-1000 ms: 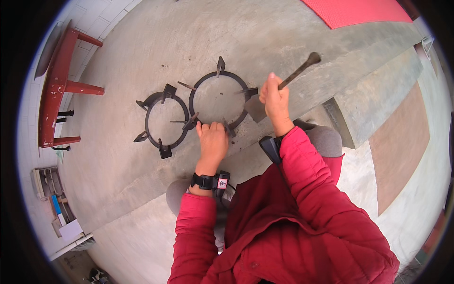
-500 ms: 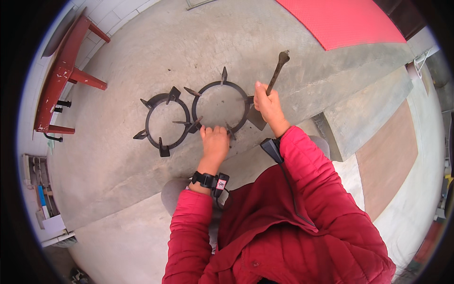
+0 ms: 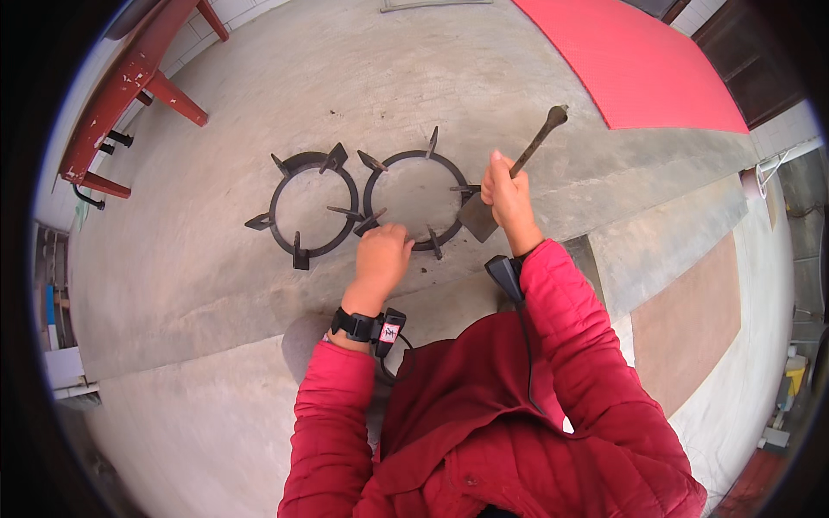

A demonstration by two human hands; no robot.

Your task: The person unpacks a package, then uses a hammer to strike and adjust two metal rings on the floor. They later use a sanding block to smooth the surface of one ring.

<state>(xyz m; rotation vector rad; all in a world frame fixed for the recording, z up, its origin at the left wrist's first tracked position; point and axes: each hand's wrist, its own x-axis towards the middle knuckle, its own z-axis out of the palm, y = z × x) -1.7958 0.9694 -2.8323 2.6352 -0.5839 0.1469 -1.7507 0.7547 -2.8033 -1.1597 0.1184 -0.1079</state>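
Two black pot-support rings with upright prongs, a smaller left one and a larger right one, lie side by side on the concrete. My left hand has curled fingers at the near left of the larger ring; what they grip is hidden. My right hand is closed around the handle of a dark metal scraper, held at a slant. Its flat square blade is low beside the larger ring's right prong, partly over it; whether they touch I cannot tell.
A worn red wooden bench stands at the upper left by a tiled wall. A red textured mat lies at the upper right. A concrete ledge steps down on the right, with a brown board below it. Assorted objects sit at the far left.
The view has shifted, moving bench and mat lower in the picture. The scraper's handle changed its slant within my right grip. My left hand stays by the larger ring, slightly further left.
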